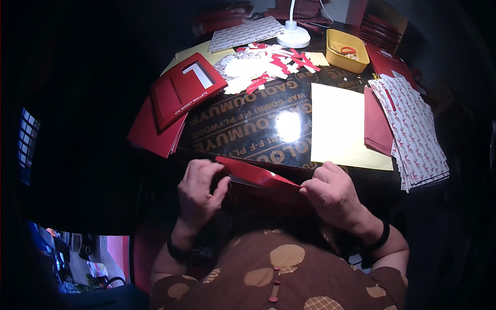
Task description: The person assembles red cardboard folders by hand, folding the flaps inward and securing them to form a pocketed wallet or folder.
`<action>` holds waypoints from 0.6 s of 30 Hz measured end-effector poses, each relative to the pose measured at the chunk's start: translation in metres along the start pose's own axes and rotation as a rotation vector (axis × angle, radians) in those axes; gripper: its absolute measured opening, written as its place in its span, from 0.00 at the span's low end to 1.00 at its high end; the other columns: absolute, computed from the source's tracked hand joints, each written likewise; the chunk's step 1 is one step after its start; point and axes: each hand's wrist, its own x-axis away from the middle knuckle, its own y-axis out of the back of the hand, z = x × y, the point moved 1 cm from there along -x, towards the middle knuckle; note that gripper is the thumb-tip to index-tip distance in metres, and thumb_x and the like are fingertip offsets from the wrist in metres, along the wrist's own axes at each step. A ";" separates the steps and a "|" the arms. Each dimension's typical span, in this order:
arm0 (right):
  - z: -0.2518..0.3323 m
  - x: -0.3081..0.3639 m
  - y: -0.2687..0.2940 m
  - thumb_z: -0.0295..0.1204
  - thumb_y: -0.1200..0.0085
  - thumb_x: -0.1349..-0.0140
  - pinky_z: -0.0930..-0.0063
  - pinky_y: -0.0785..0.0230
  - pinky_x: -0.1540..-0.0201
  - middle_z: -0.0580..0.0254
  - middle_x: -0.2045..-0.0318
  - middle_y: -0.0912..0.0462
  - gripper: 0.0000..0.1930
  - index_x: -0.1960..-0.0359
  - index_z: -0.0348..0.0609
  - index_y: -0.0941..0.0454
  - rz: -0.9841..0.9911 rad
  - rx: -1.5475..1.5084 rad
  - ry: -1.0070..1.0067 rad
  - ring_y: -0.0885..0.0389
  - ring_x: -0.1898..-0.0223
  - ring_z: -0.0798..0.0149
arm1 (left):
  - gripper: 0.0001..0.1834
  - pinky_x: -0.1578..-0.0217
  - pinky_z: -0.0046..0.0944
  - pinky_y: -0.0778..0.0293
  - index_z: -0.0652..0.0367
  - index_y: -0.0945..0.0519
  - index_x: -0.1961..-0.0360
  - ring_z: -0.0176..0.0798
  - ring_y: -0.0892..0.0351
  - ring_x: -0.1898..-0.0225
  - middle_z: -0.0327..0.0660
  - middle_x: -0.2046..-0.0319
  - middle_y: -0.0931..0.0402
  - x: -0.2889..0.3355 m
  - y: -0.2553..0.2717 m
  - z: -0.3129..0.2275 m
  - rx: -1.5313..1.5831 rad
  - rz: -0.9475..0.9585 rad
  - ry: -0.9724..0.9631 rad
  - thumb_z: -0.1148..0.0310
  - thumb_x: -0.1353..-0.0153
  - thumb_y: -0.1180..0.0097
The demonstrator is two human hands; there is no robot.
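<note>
You held a flat, glossy red card sleeve (pixel 258 181) level at the near edge of the dark printed work table (pixel 243 129), just above your lap, where the lamp's glare lit its upper face. Your left hand (pixel 199 188) gripped its left end, fingers curled over the top edge and thumb pressed against the side. Your right hand (pixel 333 194) pinched its right end, fingers folded down over the corner; neither hand was released. This two-ended grip probably kept the thin card taut and straight.

Beyond the sleeve lay a pale yellow sheet of paper (pixel 343 126), right of centre. A stack of white sheets patterned in red (pixel 416 134) sat further right, overlapping dark red card pieces (pixel 377 121). To the left, a red windowed card package (pixel 186 90) rested tilted on a pile of plain red card (pixel 152 134). At the far side lay red and white paper offcuts (pixel 268 64), a yellow plastic tray (pixel 347 50) and a white lamp base (pixel 293 37), all well apart from your hands.
</note>
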 end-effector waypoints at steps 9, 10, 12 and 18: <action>-0.027 -0.001 0.036 0.22 0.36 0.45 0.62 0.32 0.65 0.60 0.75 0.26 0.07 0.75 0.41 0.24 0.114 -0.113 -0.058 0.27 0.70 0.55 | 0.26 0.43 0.53 0.28 0.62 0.24 0.44 0.48 0.19 0.51 0.47 0.53 0.20 -0.042 -0.008 -0.019 0.018 0.275 -0.428 0.80 0.47 0.37; -0.031 0.001 0.038 0.23 0.36 0.44 0.62 0.32 0.65 0.59 0.75 0.26 0.07 0.75 0.42 0.24 0.122 -0.126 -0.060 0.27 0.70 0.55 | 0.26 0.43 0.53 0.28 0.62 0.24 0.44 0.48 0.19 0.51 0.47 0.53 0.20 -0.044 -0.012 -0.020 0.026 0.276 -0.437 0.80 0.47 0.37; -0.035 0.006 0.038 0.23 0.37 0.44 0.62 0.32 0.64 0.59 0.75 0.26 0.07 0.75 0.42 0.24 0.127 -0.133 -0.069 0.26 0.69 0.54 | 0.25 0.46 0.52 0.26 0.64 0.24 0.45 0.49 0.20 0.53 0.47 0.54 0.21 -0.045 -0.020 -0.021 0.022 0.316 -0.506 0.80 0.46 0.38; -0.042 0.019 0.032 0.26 0.38 0.42 0.62 0.32 0.63 0.60 0.75 0.25 0.06 0.73 0.43 0.23 0.135 -0.108 -0.065 0.24 0.69 0.54 | 0.25 0.55 0.49 0.25 0.67 0.24 0.47 0.49 0.23 0.59 0.46 0.59 0.26 -0.044 -0.041 -0.023 0.097 0.342 -0.521 0.82 0.49 0.37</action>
